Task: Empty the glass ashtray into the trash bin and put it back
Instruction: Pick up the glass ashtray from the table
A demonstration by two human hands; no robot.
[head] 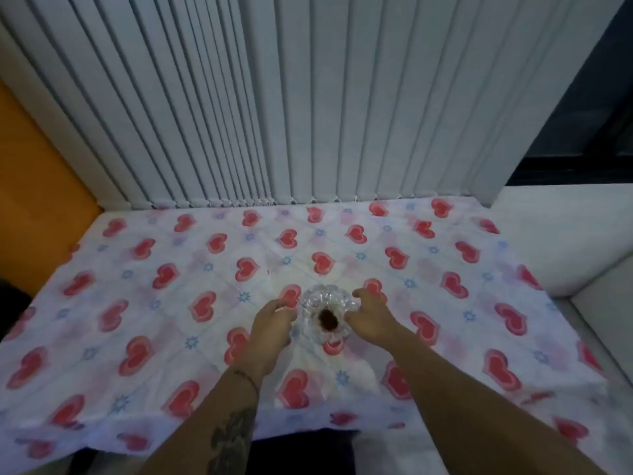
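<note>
On the heart-print tablecloth (137,269), I see the glass ashtray (327,311) between left hand (272,325) and right hand (371,317), fingers spread; blur hides whether they touch it. Dark debris (328,319) inside.

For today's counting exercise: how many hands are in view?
2. The left hand is beside the glass ashtray on its left, the right hand on its right.
</note>
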